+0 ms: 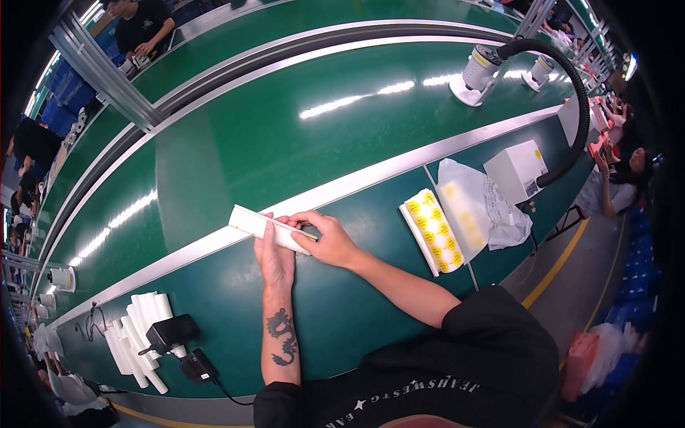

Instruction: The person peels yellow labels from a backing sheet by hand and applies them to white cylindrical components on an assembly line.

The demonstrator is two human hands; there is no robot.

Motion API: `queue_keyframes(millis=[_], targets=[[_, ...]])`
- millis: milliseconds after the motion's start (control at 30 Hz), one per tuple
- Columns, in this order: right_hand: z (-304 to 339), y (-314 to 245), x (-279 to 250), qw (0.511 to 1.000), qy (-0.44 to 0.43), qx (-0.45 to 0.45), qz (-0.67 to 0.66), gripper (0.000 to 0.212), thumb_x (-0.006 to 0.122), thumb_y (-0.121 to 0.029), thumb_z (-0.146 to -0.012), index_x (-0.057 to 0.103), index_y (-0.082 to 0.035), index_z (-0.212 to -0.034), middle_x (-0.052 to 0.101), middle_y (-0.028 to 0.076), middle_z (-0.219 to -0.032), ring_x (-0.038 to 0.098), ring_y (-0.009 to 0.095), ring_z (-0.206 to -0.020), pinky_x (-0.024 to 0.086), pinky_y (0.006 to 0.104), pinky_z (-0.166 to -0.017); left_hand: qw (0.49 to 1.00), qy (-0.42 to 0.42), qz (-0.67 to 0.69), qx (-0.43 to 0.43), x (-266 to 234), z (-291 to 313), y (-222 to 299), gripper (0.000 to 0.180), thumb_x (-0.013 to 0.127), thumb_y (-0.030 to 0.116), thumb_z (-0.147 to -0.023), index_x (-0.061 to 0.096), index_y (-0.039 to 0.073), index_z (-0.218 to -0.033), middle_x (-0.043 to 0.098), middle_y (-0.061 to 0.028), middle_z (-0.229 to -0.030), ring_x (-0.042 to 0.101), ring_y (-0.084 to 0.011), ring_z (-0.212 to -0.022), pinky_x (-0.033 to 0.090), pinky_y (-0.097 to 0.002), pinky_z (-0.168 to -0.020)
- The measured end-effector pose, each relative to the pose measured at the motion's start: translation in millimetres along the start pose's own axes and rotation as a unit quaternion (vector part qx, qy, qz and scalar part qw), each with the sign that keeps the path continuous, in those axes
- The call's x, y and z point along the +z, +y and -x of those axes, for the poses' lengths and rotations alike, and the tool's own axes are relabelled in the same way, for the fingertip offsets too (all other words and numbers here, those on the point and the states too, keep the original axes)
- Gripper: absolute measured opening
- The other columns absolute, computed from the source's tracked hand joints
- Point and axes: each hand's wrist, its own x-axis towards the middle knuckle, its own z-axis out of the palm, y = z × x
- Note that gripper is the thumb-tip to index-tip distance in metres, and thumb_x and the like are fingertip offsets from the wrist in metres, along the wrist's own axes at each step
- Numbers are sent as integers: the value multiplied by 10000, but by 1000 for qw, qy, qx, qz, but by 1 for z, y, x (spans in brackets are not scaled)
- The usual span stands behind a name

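Above the near edge of the green belt and the dark green bench, both my hands grip a long white curled sheet (250,222) with a little yellow at its edges. My left hand (273,258) supports it from below, thumb up along its front. At its right end, my right hand (330,242) is closed on it with the thumb and fingers. Right of my hands lies a stack of white sheets with round yellow stickers (435,232), its left edge curled. Beside that stack is a crumpled clear plastic bag (492,214). Several white rolled tubes (135,332) lie in a pile at the left.
Black power adapters (173,332) with a cable lie beside the tubes. A white box (517,171) stands at the right, near a black corrugated hose (586,107). White cylindrical devices (479,69) stand on the belt (285,150). Other people work across and at both sides.
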Motion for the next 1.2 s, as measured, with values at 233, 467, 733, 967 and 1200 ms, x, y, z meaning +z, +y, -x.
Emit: queue_keyframes(millis=[233,467,733,967,1200], targets=[[-1,7,10,1000,-17,10,6,305,616,-10,-815,601,8,-1119,661,106,-1025,615,162,-911,483,296,-833,999,32,-30,1,-18,-2,-4,313,526,174,-937,446,17,-1195,577,-101,-1033,583,-205,-951,470,-353,-878],[10,12,0,998,1,41,44,255,622,-48,-841,581,41,-1076,639,109,-955,595,157,-847,478,282,-789,999,-27,33,-9,-5,2,-8,325,524,185,-943,425,0,-1192,593,-118,-1009,597,-190,-948,503,-339,-849],[5,13,4,999,-19,38,27,251,615,-49,-850,575,44,-1079,628,111,-973,584,153,-861,471,280,-805,999,-17,42,3,-6,2,-5,317,519,184,-946,428,-2,-1186,584,-105,-1010,580,-173,-972,486,-337,-881],[6,12,5,999,-11,35,26,252,616,-52,-854,574,46,-1082,630,113,-965,586,149,-856,472,275,-800,999,-26,36,-3,-6,2,-4,301,520,179,-945,441,-2,-1173,594,-112,-1009,583,-176,-972,490,-336,-872],[5,8,1,998,-10,31,55,285,623,-19,-819,581,28,-1097,646,104,-991,610,178,-918,492,300,-803,1000,8,-15,-2,-13,-2,-13,324,528,164,-935,445,-2,-1200,603,-113,-997,612,-202,-914,506,-354,-835]])
